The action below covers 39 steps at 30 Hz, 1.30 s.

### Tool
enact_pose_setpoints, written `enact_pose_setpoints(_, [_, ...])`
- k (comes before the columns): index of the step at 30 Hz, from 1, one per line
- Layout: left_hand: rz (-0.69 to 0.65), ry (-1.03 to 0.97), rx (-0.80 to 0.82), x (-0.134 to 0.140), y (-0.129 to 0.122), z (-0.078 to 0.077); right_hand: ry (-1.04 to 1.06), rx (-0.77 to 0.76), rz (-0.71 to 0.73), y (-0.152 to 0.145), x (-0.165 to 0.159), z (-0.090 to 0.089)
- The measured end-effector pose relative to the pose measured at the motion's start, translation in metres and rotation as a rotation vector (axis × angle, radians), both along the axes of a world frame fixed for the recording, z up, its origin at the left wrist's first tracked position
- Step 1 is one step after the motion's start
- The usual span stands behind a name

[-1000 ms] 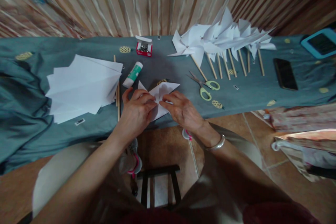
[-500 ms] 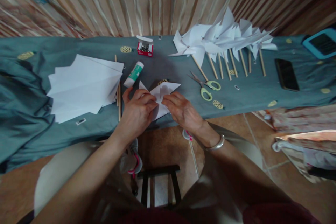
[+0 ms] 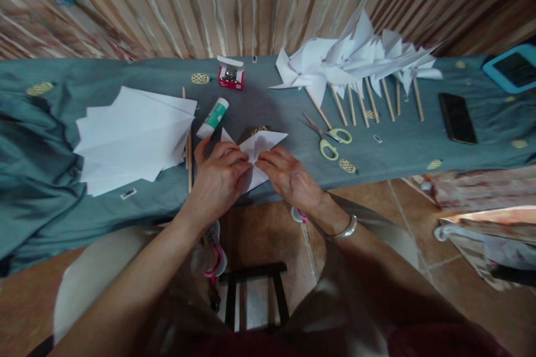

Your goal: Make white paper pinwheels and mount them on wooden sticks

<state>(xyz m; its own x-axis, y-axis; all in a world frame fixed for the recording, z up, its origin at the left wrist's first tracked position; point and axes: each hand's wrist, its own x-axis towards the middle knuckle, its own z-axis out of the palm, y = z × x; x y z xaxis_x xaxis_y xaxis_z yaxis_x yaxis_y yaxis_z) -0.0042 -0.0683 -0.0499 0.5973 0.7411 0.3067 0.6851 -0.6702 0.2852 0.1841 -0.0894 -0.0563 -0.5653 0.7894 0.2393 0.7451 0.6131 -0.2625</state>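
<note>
A white paper pinwheel (image 3: 272, 140), partly folded, lies at the table's front edge between my hands. My left hand (image 3: 221, 170) has its fingers closed on the paper near its middle, with the thumb side toward the centre. From the other side my right hand (image 3: 288, 173) pinches the paper close to the same spot, a silver bangle on that wrist. The fingertips of both hands nearly meet and hide the paper's centre. Just beyond my left hand lies a glue stick (image 3: 214, 117), white and green. Scissors (image 3: 328, 136) with pale green handles rest to the right.
A stack of white paper sheets (image 3: 134, 134) lies at left, with wooden sticks (image 3: 190, 162) beside it. An open red box (image 3: 230, 75) of small metal pieces stands at the back. Several finished pinwheels (image 3: 347, 61) lie back right, near a phone (image 3: 458, 118) and a blue-framed device (image 3: 513, 68).
My right fingertips have shifted slightly left, closer to my left fingers at the paper's centre. Everything else looks the same.
</note>
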Motion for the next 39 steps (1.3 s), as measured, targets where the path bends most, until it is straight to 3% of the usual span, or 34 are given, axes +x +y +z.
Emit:
enact_pose_setpoints(13, [0.006, -0.033, -0.003, 0.000, 0.000, 0.000, -0.095, 0.011, -0.029, -0.001, -0.002, -0.003])
enact_pose_setpoints(26, [0.185, -0.166, -0.069, -0.014, 0.016, 0.003, -0.219, -0.033, -0.100, -0.005, -0.023, 0.010])
enact_pose_setpoints(35, [0.450, -0.387, -0.332, -0.027, -0.008, 0.005, -0.196, -0.017, -0.085, -0.005, -0.019, 0.006])
enact_pose_setpoints(39, [0.463, -0.460, -0.513, -0.024, -0.020, 0.001, -0.173, -0.023, -0.083, -0.004, -0.020, 0.005])
